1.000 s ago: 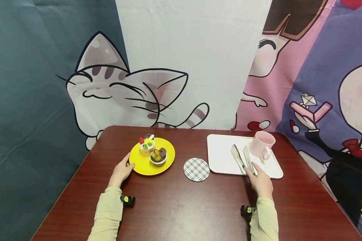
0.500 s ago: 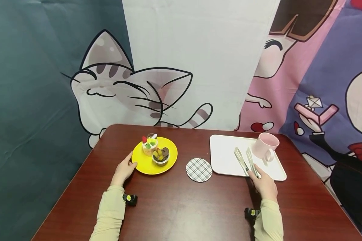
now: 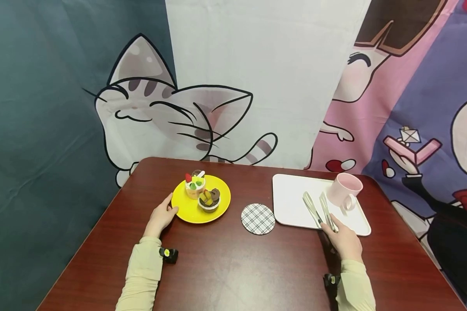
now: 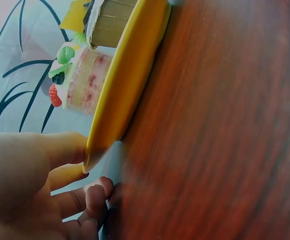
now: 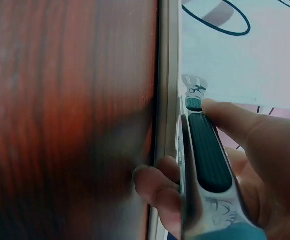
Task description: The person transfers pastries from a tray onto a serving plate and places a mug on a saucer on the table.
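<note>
My left hand (image 3: 160, 218) pinches the left rim of a round yellow plate (image 3: 187, 212), thumb above and fingers below. On that plate sit a fruit-topped cake cup (image 3: 195, 187) and a chocolate cupcake (image 3: 209, 201). In the left wrist view, the fingers (image 4: 74, 147) hold the plate's edge near the table. My right hand (image 3: 345, 241) grips metal tongs (image 3: 311, 207) by the handle, their two arms spread over a white tray (image 3: 289, 203). Up close in the right wrist view, the handle shows a ribbed dark green grip (image 5: 208, 152).
A pink mug (image 3: 344, 191) stands on the tray's right side, just beyond the tongs. Between plate and tray lies a round plaid coaster (image 3: 258, 219), close to the tray's left edge. A printed cartoon cloth (image 3: 233, 52) hangs behind the brown table (image 3: 218, 268).
The view has shifted slightly. My right hand and the tongs have drawn a little toward me over the tray. My left hand keeps its hold on the plate.
</note>
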Demonstrator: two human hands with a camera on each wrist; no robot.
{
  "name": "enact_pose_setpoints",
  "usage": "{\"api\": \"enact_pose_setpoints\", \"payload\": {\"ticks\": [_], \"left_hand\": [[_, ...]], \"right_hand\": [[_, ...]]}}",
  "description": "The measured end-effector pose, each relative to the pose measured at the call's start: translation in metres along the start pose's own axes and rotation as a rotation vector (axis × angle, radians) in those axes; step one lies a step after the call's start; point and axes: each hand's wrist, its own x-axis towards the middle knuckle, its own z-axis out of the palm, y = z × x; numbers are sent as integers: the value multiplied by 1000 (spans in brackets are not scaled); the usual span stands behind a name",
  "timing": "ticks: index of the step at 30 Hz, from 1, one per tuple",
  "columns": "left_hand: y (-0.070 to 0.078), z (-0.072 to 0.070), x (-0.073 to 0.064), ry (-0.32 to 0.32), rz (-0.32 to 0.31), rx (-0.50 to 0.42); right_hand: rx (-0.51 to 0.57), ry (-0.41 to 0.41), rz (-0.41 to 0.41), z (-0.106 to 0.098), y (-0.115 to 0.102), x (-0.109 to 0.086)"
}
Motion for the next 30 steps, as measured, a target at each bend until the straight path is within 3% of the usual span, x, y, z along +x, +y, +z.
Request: {"api": "enact_pose_setpoints", "payload": {"ticks": [9, 24, 30], "left_hand": [[1, 1, 0, 2, 11, 2], [0, -2, -2, 2, 20, 9], [2, -2, -2, -1, 19, 5]], "right_hand": [[-76, 27, -33, -2, -1, 0], [-194, 174, -267, 0, -3, 7], [-213, 153, -263, -1, -1, 7]]}}
